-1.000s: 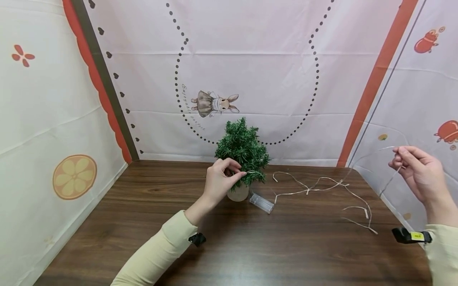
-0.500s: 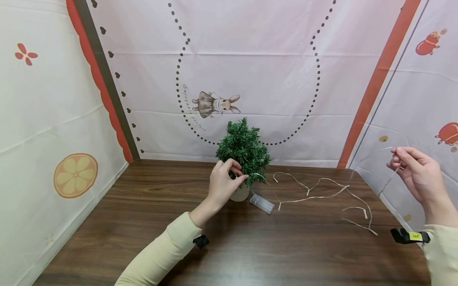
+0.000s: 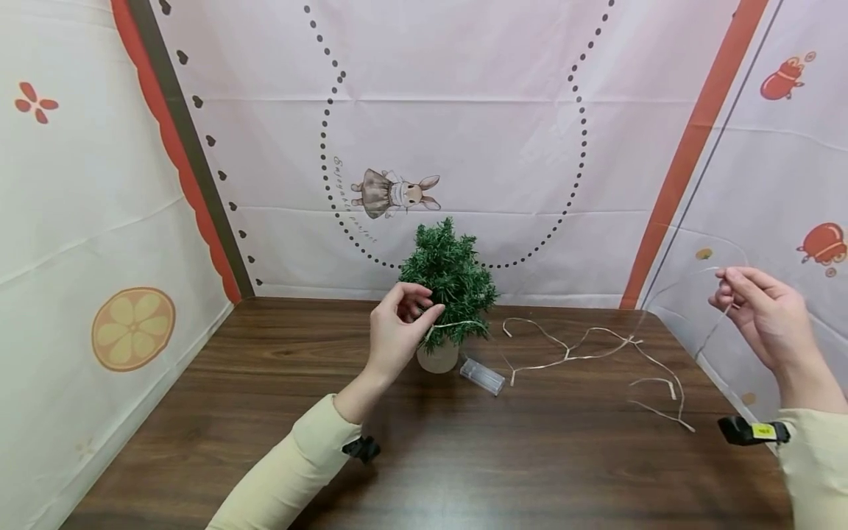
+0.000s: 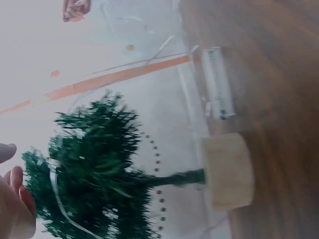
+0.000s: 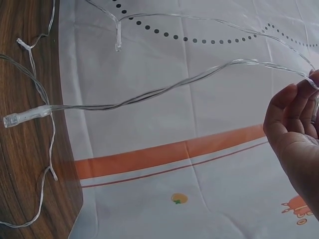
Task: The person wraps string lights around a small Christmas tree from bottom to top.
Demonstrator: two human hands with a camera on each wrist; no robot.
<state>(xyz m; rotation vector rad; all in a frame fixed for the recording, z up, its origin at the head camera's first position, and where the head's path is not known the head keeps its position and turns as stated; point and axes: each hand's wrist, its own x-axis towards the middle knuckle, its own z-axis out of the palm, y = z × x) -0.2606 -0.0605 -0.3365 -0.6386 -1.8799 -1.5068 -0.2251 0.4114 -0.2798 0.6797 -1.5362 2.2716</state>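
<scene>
A small artificial tree (image 3: pixel 447 269) with green needles stands upright on a pale round base (image 3: pixel 437 359). Beside its lower branches is my left hand (image 3: pixel 394 331), thumb and fingers spread apart. A stretch of clear string-light wire (image 4: pixel 61 205) crosses the front of the branches, close to those fingertips. Out to the right and raised, my right hand (image 3: pixel 762 309) pinches the string lights (image 5: pixel 169 88) between thumb and fingertips. From it the wire hangs in loops, and small clear bulbs (image 5: pixel 27 115) branch off it. The rest of the string lies loosely on the table.
A clear battery box (image 3: pixel 482 375) lies on the brown wood table (image 3: pixel 424 456), just right of the tree's base. Printed cloth walls (image 3: pixel 464 147) enclose the table's back and both sides.
My left hand's thumb and fingers have parted, releasing the wire, and the hand has drawn slightly left of the branches. My right hand keeps its pinch and has barely moved.
</scene>
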